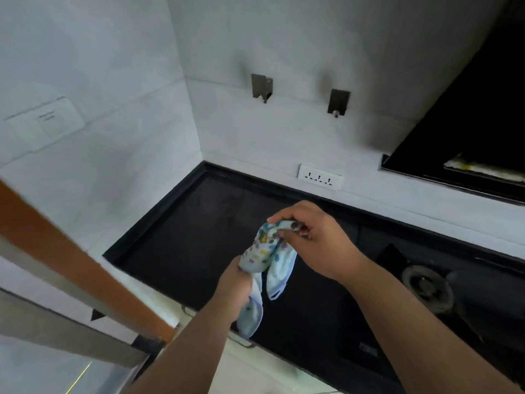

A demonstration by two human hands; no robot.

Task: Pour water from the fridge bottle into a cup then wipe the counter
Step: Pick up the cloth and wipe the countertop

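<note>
A light blue cloth with a coloured flower print hangs bunched between both hands above the black counter. My right hand pinches its upper end with thumb and fingers. Lower and nearer, my left hand grips the middle of the cloth, and a tail of fabric dangles below that fist. No bottle or cup shows in the head view.
A gas hob with a round burner lies on the counter to the right. A black chimney hood overhangs at upper right. A white socket strip and two metal wall hooks sit on the back wall. An orange-edged panel crosses the left.
</note>
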